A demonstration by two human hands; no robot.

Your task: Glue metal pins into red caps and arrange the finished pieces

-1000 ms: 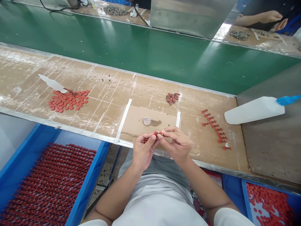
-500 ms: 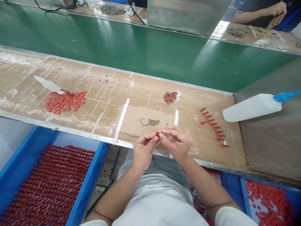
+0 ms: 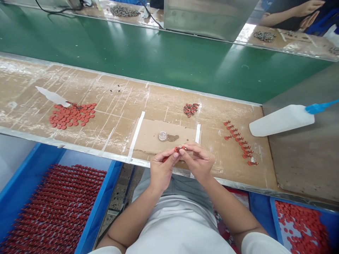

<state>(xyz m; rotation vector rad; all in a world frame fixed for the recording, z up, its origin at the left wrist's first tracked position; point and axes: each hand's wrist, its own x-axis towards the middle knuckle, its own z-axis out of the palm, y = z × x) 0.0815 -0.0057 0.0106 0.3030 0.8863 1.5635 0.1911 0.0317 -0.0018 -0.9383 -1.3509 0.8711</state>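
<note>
Just over the near edge of the bench, my two hands meet fingertip to fingertip. My left hand (image 3: 163,170) is closed on a small red disc (image 3: 176,150), with more red showing under its fingers. Pinched in my right hand (image 3: 200,163) is a small red and dark part (image 3: 183,147), held against the disc; its exact shape is mostly covered by fingers. Beyond the hands a small clear round dish (image 3: 162,136) sits on a taped cardboard sheet (image 3: 148,135), beside a wet patch. Farther back lies a pile of small red and dark parts (image 3: 191,109).
Red discs (image 3: 71,115) lie at left by a white pointed strip (image 3: 53,96). Discs with upright parts (image 3: 239,138) form a row at right, near a white bottle (image 3: 280,120). Blue bins (image 3: 92,204) hold red pieces below. A co-worker's hands (image 3: 308,14) show across the green belt (image 3: 127,49).
My hands stay together with the red pieces, shifting only very slightly. The view has moved a little. Across the belt, the co-worker's hands have moved apart.
</note>
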